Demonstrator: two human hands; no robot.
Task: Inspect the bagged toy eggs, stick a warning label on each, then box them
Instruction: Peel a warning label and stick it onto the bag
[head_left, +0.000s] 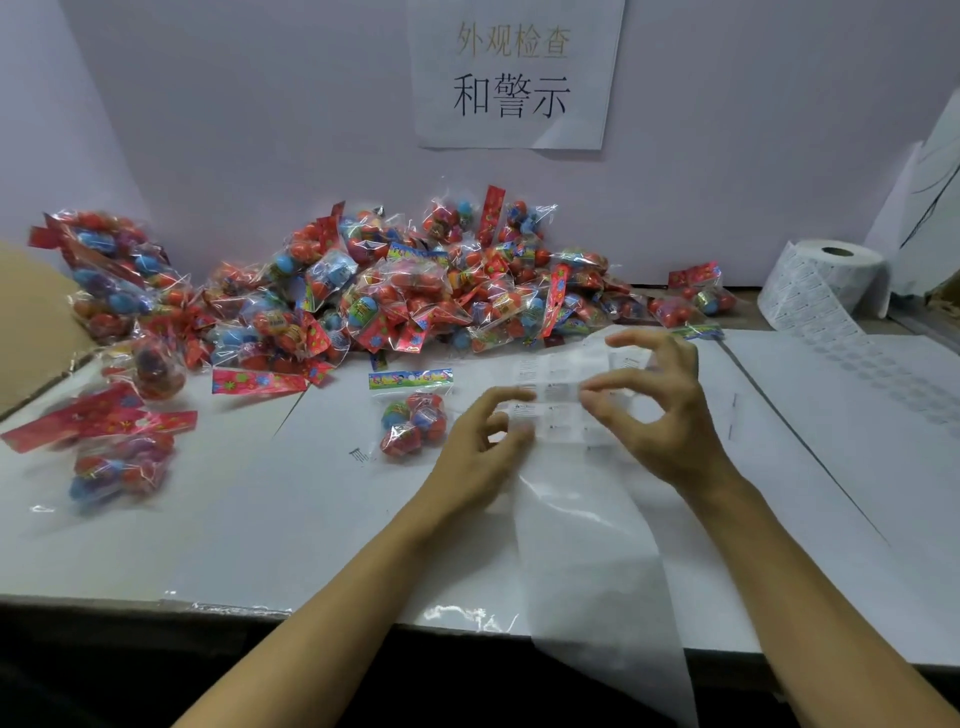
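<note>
One clear bag of toy eggs (414, 423) with a colourful header lies flat on the white table, just left of my hands. A strip of warning labels on translucent backing (566, 400) runs across the table and hangs over the front edge. My left hand (480, 447) holds the strip's left side with curled fingers. My right hand (657, 410) pinches at a label on the strip between thumb and forefinger, its other fingers spread. A big pile of bagged eggs (395, 291) lies against the back wall.
A roll of labels (823, 283) stands at the right with its strip trailing over the table. A few loose bags (119, 457) lie at the left beside a cardboard box flap (31, 322). A paper sign (514, 73) hangs on the wall. The table's front edge (234, 608) is near.
</note>
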